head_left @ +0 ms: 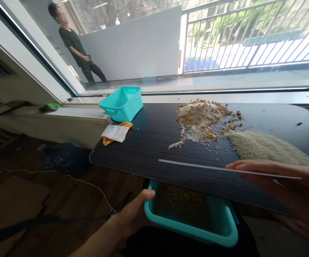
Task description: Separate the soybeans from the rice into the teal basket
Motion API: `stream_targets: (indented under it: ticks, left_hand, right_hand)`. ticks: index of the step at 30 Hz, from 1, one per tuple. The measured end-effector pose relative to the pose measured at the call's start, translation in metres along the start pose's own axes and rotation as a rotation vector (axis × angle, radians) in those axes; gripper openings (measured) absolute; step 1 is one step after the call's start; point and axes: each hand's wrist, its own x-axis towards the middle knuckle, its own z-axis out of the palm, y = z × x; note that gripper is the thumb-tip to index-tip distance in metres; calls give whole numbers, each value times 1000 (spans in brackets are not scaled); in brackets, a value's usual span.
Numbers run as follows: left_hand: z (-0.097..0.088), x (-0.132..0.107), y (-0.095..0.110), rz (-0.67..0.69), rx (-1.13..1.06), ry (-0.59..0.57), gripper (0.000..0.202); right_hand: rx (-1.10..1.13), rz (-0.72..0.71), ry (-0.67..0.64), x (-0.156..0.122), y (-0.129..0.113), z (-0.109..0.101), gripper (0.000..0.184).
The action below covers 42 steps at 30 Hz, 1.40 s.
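Observation:
My left hand grips the left rim of a teal tub held below the table's front edge; brown beans lie inside the tub. My right hand holds a thin white card edge-on just above the dark table, fingers closed along it. Behind the card lies a mixed heap of beans and rice, with a pile of plain white rice to its right.
A second teal tub stands at the table's back left corner, beside a white paper on an orange cloth. A radiator ledge and window run behind. Another person stands outside the glass. A cable crosses the wooden floor.

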Motion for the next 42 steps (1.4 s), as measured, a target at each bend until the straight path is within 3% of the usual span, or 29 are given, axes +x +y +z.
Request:
stream_targets:
  ticks: [3,7,18,42]
  left_hand:
    - [-1,1,0,8,23,-7,50]
    - [-4,3,-2,24,35,-40,53]
    - [-5,2,-2,30,15,-69,49]
    - [-2,0,0,24,14,-24,48]
  right_hand:
    - [-110,49,142,11,0,0,28]
    - [-161,35,197,25,-2,3,33]
    - [-103,-5,212,36,4,1,16]
    - [-36,42,207,40,3,4,15]
